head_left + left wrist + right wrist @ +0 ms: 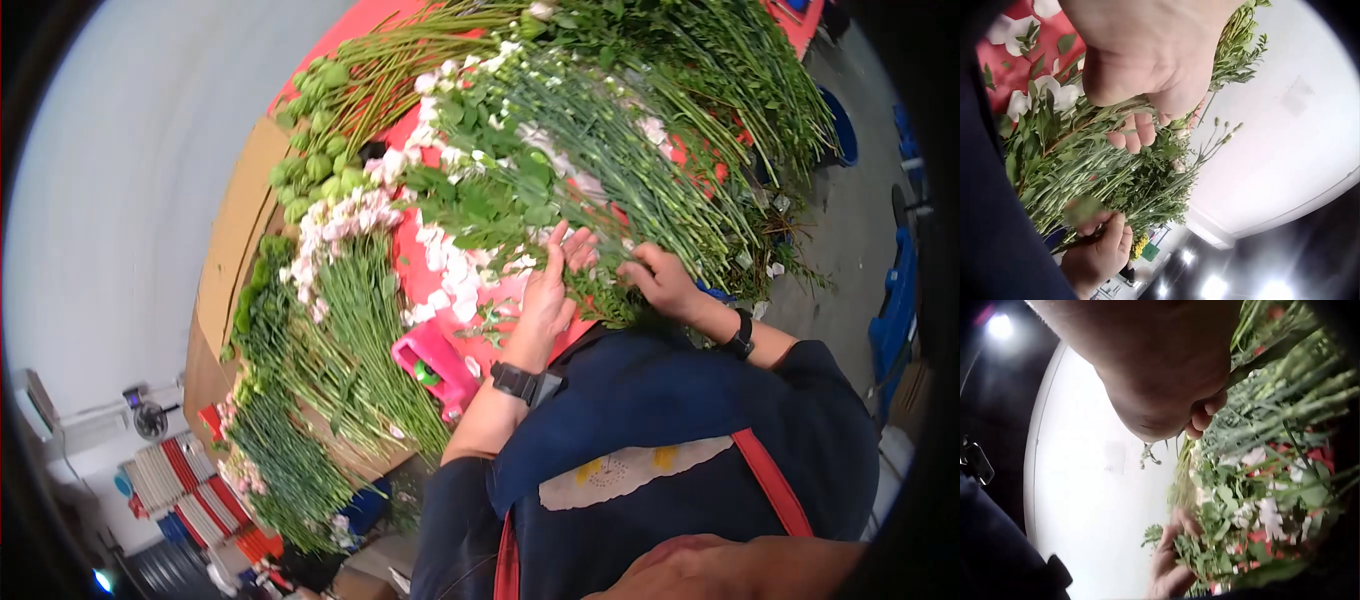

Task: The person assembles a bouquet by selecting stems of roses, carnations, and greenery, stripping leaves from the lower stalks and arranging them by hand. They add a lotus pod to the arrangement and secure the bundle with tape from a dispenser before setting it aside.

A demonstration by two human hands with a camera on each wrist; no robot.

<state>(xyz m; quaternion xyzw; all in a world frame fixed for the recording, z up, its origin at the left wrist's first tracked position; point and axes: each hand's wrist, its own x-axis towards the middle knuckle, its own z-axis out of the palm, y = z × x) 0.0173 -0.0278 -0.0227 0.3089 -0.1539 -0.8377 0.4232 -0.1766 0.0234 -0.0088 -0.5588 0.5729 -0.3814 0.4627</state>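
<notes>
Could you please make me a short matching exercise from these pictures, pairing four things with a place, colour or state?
Things
1. Right hand
2. Pale petals
3. Pink plastic object
4. Cardboard

Places, colours, states
A. Lying beside the left forearm
B. Brown, left of the round green heads in the head view
C. Scattered on the red tabletop
D. Fingers bent, gripping greenery

Right pairs: 1-D; 2-C; 3-A; 4-B.

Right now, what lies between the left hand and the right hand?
Leafy green stems lie between left hand and right hand, as the head view shows.
</notes>
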